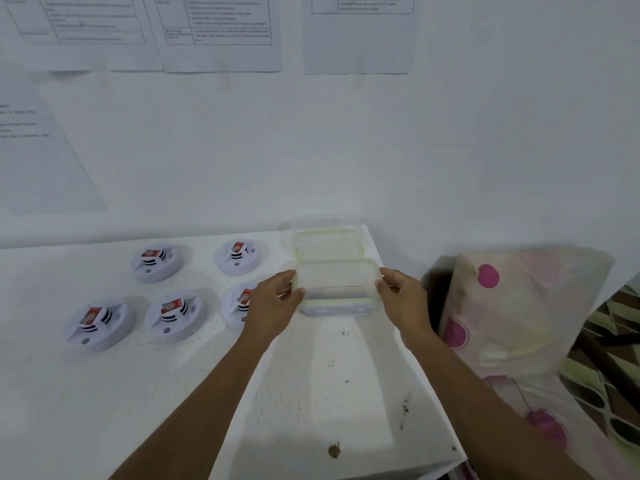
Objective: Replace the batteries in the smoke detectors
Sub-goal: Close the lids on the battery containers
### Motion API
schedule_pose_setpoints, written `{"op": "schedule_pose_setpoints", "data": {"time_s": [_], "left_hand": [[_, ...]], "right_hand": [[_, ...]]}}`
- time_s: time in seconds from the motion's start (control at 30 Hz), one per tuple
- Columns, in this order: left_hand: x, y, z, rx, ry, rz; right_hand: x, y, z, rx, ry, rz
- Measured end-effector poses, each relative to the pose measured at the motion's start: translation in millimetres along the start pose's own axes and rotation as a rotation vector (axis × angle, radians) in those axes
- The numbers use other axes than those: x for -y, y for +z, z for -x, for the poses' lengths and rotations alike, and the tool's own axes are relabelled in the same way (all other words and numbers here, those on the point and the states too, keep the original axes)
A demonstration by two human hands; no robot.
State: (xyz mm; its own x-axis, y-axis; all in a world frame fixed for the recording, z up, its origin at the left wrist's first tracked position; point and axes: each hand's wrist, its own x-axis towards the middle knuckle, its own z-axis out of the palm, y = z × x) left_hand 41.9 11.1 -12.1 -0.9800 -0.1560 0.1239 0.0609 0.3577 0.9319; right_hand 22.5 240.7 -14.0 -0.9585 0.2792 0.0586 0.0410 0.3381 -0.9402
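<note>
Several white round smoke detectors lie on the white table (173, 393), each with a red battery showing on top: one (156, 261) at the back left, one (239, 255) at the back middle, one (98, 323) at the front left, one (176, 315) beside it. Another detector (237, 304) is partly hidden by my left hand. My left hand (277, 299) grips the left side of a clear plastic container (337, 289) with a pale yellow-green rim. My right hand (400, 292) grips its right side. A second clear container (327, 242) stands just behind it.
The table's right edge runs close to the containers. A flowered pillow (512, 313) and patterned bedding (616, 358) lie to the right of the table. Printed sheets (221, 29) hang on the white wall behind.
</note>
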Motion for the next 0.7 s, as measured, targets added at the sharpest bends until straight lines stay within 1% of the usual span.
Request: {"op": "schedule_pose_setpoints", "data": {"time_s": [0.13,0.2,0.27,0.37,0.47,0.53,0.6,0.63,0.7], "left_hand": [[-2,2,0,0.004,-0.004,0.02],[0,3,0,0.009,0.003,0.001],[5,5,1,0.018,0.046,-0.046],[10,7,-1,0.052,0.154,-0.189],[8,5,-4,0.15,0.159,-0.255],[7,4,-7,0.23,0.152,-0.303],[5,2,-9,0.244,0.146,-0.33],[4,2,-10,0.235,0.153,-0.338],[5,2,-11,0.212,0.176,-0.357]], "right_hand": [[1,2,1,-0.016,0.016,0.007],[2,0,2,-0.001,0.011,0.01],[2,-3,1,0.036,0.002,0.019],[2,-12,-3,0.133,-0.022,0.059],[0,-18,-7,0.236,-0.137,0.122],[-2,-20,-9,0.376,-0.21,0.176],[-3,-21,-11,0.499,-0.251,0.268],[-4,-21,-13,0.521,-0.266,0.304],[-6,-19,-16,0.496,-0.288,0.3]]}}
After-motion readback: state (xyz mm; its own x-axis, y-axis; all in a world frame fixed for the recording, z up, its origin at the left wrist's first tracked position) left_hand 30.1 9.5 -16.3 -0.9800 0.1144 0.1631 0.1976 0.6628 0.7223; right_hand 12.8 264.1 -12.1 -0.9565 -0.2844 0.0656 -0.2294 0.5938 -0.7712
